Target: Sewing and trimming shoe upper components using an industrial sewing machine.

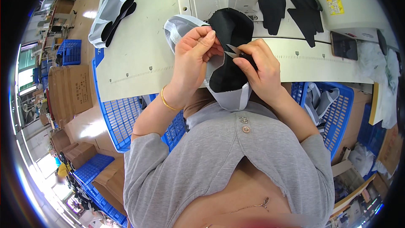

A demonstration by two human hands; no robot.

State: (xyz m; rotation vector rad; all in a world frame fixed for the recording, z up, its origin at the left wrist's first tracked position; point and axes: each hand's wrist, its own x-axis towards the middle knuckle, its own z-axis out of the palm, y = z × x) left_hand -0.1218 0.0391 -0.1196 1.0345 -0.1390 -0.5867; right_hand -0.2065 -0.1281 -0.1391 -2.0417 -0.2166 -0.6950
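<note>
In front of me, over the table's near edge, a sewn fabric piece (230, 75) of black and light grey cloth hangs down toward my lap. My left hand (190, 57) pinches its upper edge between thumb and fingers. My right hand (263, 65) is closed around small thread snips (233, 51), whose two pointed blades stand apart and point left, close to the cloth beside my left fingertips. The snips' handles are mostly hidden in my palm. Part of the grey cloth lies behind my left hand, against the sewing machine.
A sewing machine (198, 0) stands at the far middle of the white table (143, 25). Black cloth pieces (272, 6) lie right of it, near a phone (344, 45). Grey and black pieces (109, 15) rest far left. Blue baskets (120, 120) flank me below the table.
</note>
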